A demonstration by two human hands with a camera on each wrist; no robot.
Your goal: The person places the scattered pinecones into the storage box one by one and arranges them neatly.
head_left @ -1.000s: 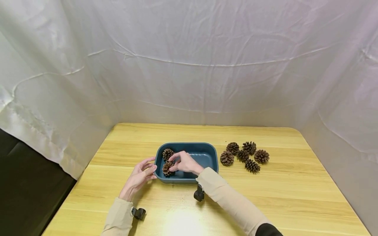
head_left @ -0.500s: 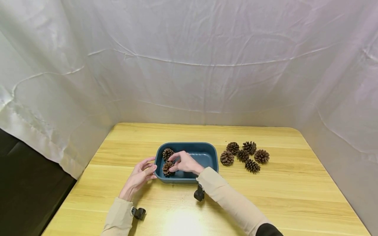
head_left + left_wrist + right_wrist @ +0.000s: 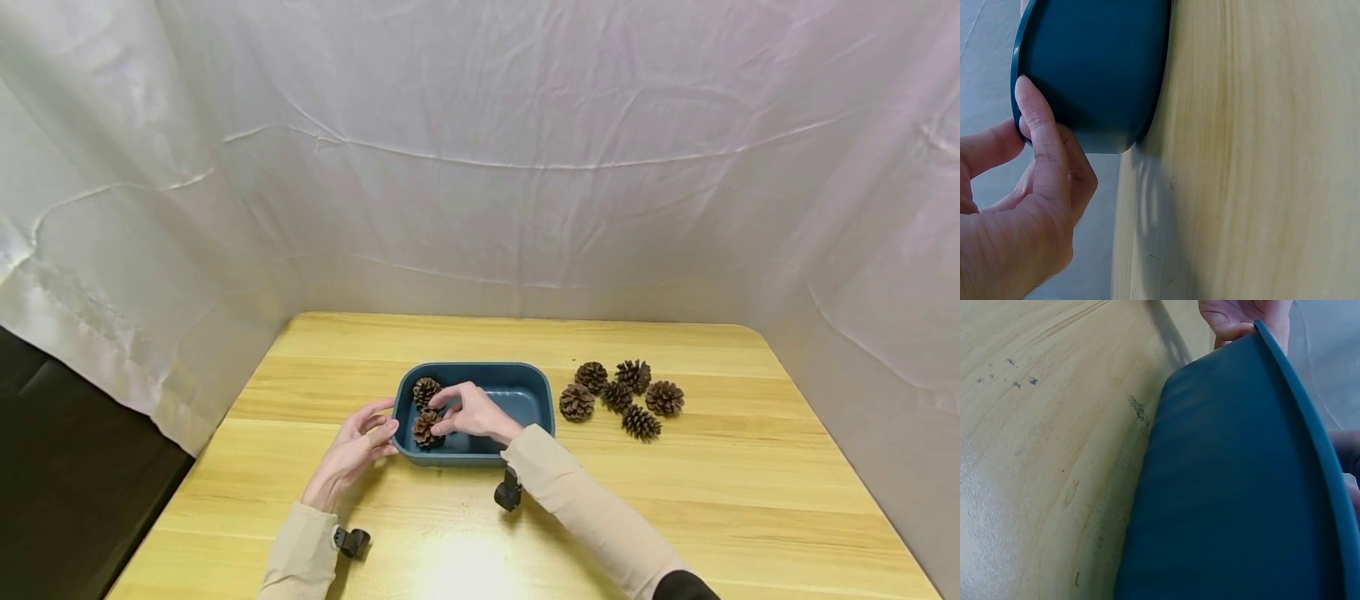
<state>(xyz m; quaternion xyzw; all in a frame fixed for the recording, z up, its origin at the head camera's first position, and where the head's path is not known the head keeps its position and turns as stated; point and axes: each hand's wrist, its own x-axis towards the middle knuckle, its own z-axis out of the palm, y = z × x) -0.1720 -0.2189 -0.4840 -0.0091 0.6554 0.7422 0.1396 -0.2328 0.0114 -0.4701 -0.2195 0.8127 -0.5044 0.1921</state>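
A blue rectangular plastic tub (image 3: pixel 534 450) stands on the wooden table. Two brown pine cones lie at its left end: a rear pine cone (image 3: pixel 426 390) and a front pine cone (image 3: pixel 425 428). My right hand (image 3: pixel 474 414) reaches in over the near rim, with thumb and forefinger bent around the right side of the front pine cone. At the tub's left end, my left hand (image 3: pixel 360 443) holds the rim between thumb and fingers, as the left wrist view also shows on the tub wall (image 3: pixel 1097 69). In the right wrist view, the tub wall (image 3: pixel 1229 481) hides most of the right hand.
To the right of the tub, several pine cones lie loosely grouped, among them an open one (image 3: pixel 577 402) and a narrower one (image 3: pixel 641 422). A pale curtain (image 3: pixel 525 167) hangs behind the table (image 3: pixel 735 500) and on both sides.
My right hand has shifted very slightly to the right at the front pine cone. The left hand, the tub and the pine cones look the same.
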